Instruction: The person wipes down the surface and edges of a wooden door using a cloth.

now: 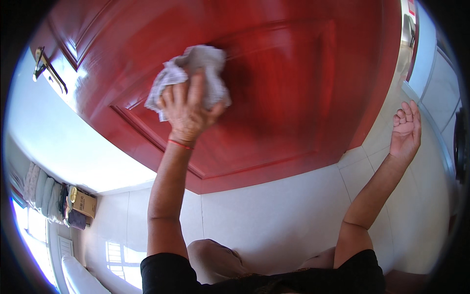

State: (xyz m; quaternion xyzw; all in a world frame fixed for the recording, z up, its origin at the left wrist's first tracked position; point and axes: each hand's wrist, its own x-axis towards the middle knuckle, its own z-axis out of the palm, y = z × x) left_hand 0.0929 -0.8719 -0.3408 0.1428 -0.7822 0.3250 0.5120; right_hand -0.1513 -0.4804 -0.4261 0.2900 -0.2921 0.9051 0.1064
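My left hand (185, 109) presses a crumpled whitish-grey cloth (208, 59) against the panel of a red door (274, 103). The fingers are spread over the cloth, and some of it bunches up past the fingertips. A thin red string bracelet (180, 143) circles the left wrist. Off to the right, past the door's edge, my right hand (406, 128) is raised with nothing in it. Its fingers are loosely bent and the palm shows.
A metal handle (49, 71) sticks out at the door's left side. Pale floor tiles (264, 210) run below the door, a white wall (93, 147) stands to the left. Further back are a cardboard box (84, 203) and folded fabrics (46, 196). A dark round object (460, 144) lies at the right rim.
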